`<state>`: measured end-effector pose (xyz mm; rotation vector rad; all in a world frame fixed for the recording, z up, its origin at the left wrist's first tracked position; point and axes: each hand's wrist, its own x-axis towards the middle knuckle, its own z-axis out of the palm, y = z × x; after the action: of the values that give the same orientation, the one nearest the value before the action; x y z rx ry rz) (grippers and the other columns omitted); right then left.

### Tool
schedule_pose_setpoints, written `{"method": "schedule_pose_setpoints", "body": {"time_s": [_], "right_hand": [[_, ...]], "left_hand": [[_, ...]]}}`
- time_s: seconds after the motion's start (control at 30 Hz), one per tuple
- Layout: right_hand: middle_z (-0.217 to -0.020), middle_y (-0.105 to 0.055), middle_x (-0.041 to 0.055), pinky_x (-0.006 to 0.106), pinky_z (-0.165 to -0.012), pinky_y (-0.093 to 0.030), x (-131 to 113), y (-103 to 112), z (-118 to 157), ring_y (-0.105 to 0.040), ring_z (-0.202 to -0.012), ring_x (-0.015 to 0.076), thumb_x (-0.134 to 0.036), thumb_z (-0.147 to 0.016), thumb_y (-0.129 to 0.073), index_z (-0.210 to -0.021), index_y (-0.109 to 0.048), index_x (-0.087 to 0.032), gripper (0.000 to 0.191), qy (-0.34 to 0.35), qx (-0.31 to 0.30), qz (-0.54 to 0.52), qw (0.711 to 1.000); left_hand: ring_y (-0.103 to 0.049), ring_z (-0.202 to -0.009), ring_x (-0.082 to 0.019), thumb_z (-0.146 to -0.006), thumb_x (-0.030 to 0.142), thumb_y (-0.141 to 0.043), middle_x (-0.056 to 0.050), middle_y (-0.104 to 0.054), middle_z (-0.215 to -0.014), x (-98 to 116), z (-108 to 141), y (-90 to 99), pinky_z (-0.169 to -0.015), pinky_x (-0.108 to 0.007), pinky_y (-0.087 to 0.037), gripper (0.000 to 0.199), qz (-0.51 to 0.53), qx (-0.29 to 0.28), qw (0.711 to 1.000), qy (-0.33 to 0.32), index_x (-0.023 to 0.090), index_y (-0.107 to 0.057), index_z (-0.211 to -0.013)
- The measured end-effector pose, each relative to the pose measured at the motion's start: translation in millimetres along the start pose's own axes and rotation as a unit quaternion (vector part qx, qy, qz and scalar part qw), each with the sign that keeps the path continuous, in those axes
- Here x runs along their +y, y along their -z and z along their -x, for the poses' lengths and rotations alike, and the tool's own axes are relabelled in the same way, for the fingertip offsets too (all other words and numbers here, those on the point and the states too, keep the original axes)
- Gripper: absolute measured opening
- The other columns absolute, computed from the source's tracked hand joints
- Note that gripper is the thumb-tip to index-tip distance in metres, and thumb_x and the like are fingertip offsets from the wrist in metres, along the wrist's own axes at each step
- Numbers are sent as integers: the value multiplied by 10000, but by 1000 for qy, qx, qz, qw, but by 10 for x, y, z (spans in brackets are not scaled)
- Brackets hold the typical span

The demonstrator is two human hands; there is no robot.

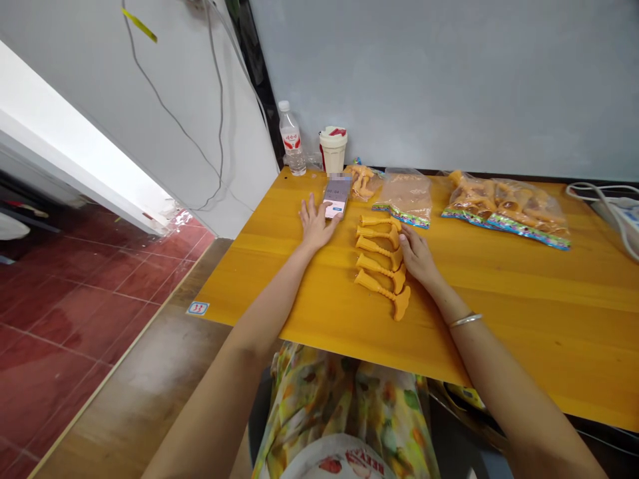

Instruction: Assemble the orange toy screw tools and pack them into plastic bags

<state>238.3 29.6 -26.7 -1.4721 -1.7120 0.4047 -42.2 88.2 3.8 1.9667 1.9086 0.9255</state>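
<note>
Several orange toy hammers (377,262) lie in a column on the wooden table, handles to the left and heads to the right. My right hand (418,256) rests on the table against the heads of the upper ones, fingers loosely extended and not wrapped round any. My left hand (315,225) lies on the table with its fingers spread, beside the lower left edge of a phone (337,193). The phone lies flat with its screen lit; its small text is hard to read. Above the column is a clear plastic bag (404,189) with a colourful strip.
A small bag of orange pieces (364,179) lies right of the phone. Two filled bags (504,203) sit at the back right, near a white cable (599,193). A water bottle (292,140) and a lidded cup (333,150) stand at the back left. A wall closes the back.
</note>
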Motion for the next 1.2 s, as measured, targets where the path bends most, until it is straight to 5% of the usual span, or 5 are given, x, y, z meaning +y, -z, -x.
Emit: {"method": "schedule_pose_setpoints", "body": {"time_s": [0.43,1.2], "right_hand": [[-1379,-613,180,592,-1144,-347,-30,-4,2,-520,-1300,344,-840,-878,-233,-1370,-581,-172,900,-5,8,7,1000],[-1367,-618,170,604,-1132,-355,-17,6,8,-519,-1290,347,-822,-888,-267,-1364,-586,-198,847,-5,6,-1,1000]], "left_hand": [[79,-1553,-415,-876,673,-541,-47,-34,-1707,13,-5,-17,-1210,-665,1,599,-23,-55,998,-37,320,-548,-1359],[-2,-1565,-379,-881,646,-553,-109,-73,-1698,-31,1,-2,-1231,-607,-96,693,5,-12,1000,11,280,-427,-1456]]}}
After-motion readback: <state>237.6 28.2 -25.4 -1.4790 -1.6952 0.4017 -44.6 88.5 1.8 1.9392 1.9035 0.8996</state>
